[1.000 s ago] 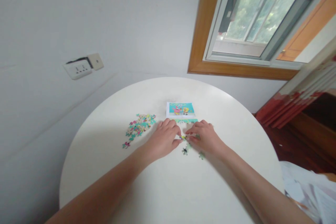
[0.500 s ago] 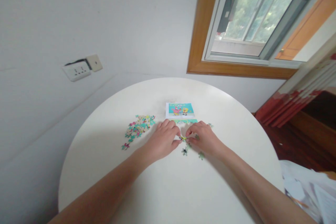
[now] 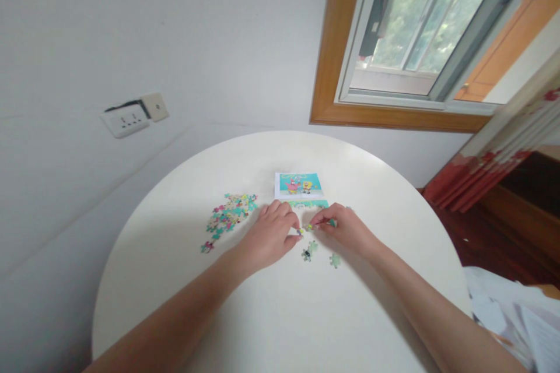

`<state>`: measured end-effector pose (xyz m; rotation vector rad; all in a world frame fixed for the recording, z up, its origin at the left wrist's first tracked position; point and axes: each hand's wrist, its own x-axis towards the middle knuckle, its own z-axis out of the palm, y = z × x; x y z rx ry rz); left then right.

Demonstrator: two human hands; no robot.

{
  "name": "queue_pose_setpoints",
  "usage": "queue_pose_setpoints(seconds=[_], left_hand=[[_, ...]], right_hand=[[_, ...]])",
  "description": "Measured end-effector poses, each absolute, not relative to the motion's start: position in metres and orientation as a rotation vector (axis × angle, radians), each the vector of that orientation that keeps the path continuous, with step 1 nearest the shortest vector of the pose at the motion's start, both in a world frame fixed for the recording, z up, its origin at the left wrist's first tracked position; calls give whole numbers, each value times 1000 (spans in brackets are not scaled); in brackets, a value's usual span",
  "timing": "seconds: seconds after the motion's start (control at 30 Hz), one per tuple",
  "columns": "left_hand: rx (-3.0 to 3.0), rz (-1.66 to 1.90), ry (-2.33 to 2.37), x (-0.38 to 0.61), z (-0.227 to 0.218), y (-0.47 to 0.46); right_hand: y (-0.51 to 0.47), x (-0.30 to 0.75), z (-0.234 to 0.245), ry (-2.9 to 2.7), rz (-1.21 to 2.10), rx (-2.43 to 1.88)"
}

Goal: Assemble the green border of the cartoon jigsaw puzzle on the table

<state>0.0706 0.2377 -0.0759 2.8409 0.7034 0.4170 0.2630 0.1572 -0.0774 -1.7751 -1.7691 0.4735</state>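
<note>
Both my hands meet near the middle of a round white table [image 3: 280, 315]. My left hand [image 3: 269, 237] is curled, its fingertips pinching a small puzzle piece [image 3: 300, 231]. My right hand [image 3: 345, 230] is also closed, pinching a yellow-green puzzle piece [image 3: 310, 226] right next to the left one. Two loose pieces [image 3: 308, 250] lie just below the fingers, and a green piece [image 3: 335, 260] sits under my right wrist. A strip of joined pieces [image 3: 308, 204] lies behind the hands. A cartoon reference picture [image 3: 298, 185] lies further back.
A pile of several loose puzzle pieces [image 3: 227, 218] lies to the left of my left hand. A wall socket [image 3: 125, 119] is on the white wall at left. A wooden-framed window [image 3: 420, 41] is at the upper right, a red-patterned curtain [image 3: 503, 157] beside it.
The two hands have drawn slightly apart, the right hand lifting its pinched piece a little. The camera view shifted slightly.
</note>
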Motion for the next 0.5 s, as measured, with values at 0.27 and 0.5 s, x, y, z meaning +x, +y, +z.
queue_pose_setpoints(seconds=[0.27,0.5], left_hand=[[2777,538,621,72,-71,242],[2745,592,570,74,-75,243]], right_hand=[[156,265,-76,-1734,527,-1629],[155,265,-75,-1711,563,-1596]])
